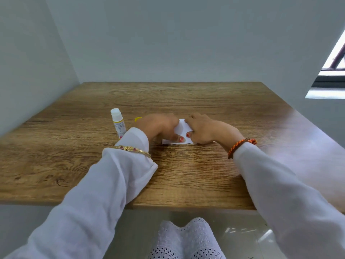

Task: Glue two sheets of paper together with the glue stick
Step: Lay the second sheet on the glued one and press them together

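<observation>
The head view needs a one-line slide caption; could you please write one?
Both hands, left hand and right hand, press white paper on a wooden table; glue stick stands beside.
</observation>
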